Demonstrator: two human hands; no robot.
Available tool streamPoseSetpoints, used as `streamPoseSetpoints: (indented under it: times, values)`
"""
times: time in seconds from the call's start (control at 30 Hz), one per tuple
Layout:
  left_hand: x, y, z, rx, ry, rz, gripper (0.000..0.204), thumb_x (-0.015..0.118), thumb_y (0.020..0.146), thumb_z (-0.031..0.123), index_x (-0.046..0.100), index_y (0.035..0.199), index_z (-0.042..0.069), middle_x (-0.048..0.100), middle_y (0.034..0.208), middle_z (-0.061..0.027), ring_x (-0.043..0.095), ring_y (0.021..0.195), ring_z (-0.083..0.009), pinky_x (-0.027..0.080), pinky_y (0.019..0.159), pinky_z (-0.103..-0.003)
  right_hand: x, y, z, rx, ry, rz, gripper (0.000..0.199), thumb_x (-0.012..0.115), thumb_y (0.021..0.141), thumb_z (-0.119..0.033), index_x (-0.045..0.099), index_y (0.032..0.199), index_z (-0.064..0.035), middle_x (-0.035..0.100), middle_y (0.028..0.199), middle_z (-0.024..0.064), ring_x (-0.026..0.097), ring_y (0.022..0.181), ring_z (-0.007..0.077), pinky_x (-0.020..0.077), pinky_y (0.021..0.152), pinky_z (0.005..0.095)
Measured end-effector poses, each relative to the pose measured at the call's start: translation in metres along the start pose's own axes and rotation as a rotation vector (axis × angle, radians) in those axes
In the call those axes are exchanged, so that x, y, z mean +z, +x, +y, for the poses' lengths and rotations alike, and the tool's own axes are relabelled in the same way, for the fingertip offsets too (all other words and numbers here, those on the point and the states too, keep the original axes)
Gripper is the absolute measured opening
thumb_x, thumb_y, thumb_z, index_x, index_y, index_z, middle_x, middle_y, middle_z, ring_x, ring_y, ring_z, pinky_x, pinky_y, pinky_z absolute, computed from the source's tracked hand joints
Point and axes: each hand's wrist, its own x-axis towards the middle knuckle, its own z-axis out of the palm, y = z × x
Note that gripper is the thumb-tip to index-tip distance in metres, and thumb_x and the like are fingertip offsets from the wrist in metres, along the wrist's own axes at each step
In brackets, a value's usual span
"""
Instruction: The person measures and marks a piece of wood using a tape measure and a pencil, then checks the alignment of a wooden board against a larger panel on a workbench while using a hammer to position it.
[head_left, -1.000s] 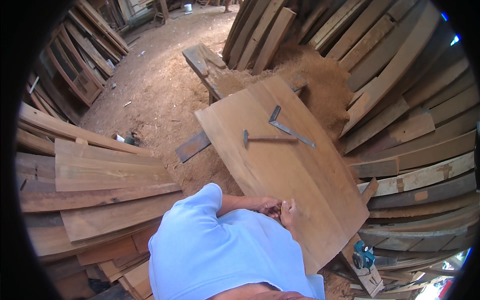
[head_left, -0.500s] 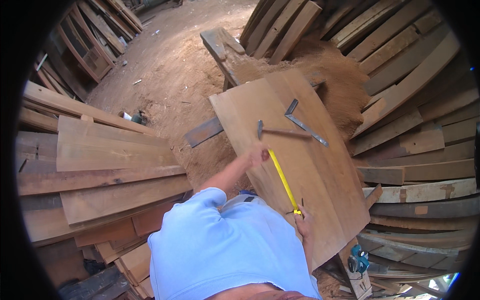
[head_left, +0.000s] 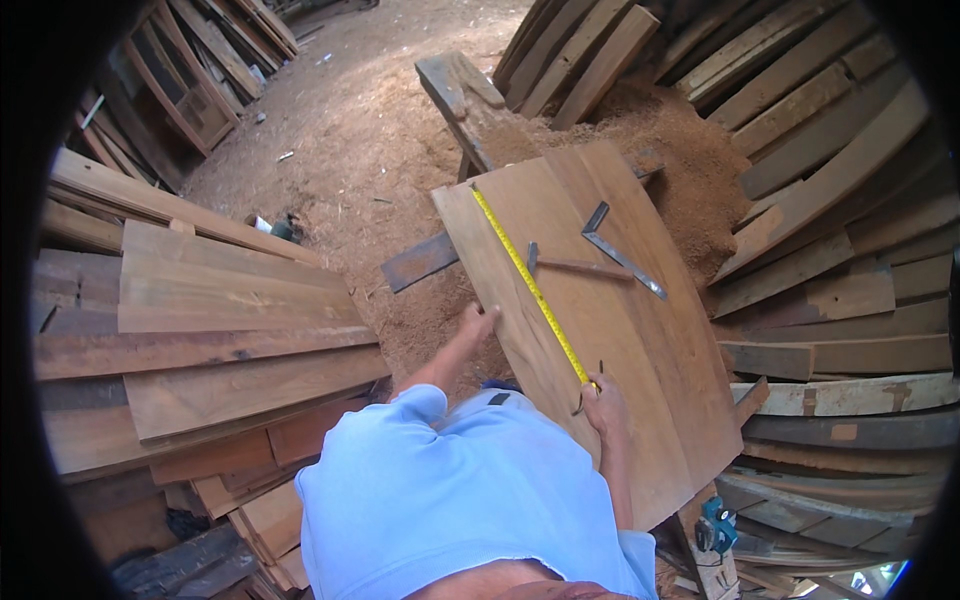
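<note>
Sawdust and packed dirt cover the yard floor around you, with timber stacked on every side: rough planks piled from eight to ten o'clock, and more boards leaning from one to four o'clock. At the centre, a wide wooden board lies slanted, its far end toward twelve o'clock, beside a mound of sawdust.

Your yellow tape measure is stretched along the board's left part, from the far corner at twelve o'clock down to your right hand. That hand rests on the board near its near end, fingers closed around the tape's near end; it seems to hold a dark pencil-like thing as well, though the view is too small for you to be sure. Your left hand sits at the board's left edge, fingers curled onto the edge, just beside the tape but not touching it.

To the right of the tape, a hammer lies flat on the board, and a metal carpenter's square lies just beyond it, close enough to seem touching. At five o'clock, below the board's near corner, a blue power tool sits among offcuts. A dark short plank lies on the sawdust off the board's left edge.
</note>
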Motion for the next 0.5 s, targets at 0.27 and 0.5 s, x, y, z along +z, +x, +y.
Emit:
streamPoseSetpoints:
  times: [0.27,0.5]
  values:
    - [0.018,-0.067,0.0,-0.078,-0.039,-0.306,0.041,0.061,0.095,0.026,0.051,0.124,-0.002,0.065,0.11,-0.0184,0.066,0.09,-0.0265,0.056,0.067,-0.04,0.028,0.053,-0.031,-0.055,-0.054,-0.021,0.043,0.054,0.086,-0.029,0.066,0.117,-0.0018,0.066,0.114,0.0254,0.062,0.111,0.0385,0.0468,0.097,0.0435]
    - [0.002,-0.082,0.025,-0.054,0.102,-0.376,0.036,0.057,0.097,0.028,0.053,0.122,0.003,0.066,0.1,-0.015,0.067,0.087,-0.024,0.055,0.059,-0.038,0.043,0.039,-0.016,-0.071,0.006,-0.037,0.046,0.055,0.085,-0.03,0.065,0.119,0.0005,0.065,0.117,0.0249,0.061,0.113,0.0378,0.046,0.099,0.0424]
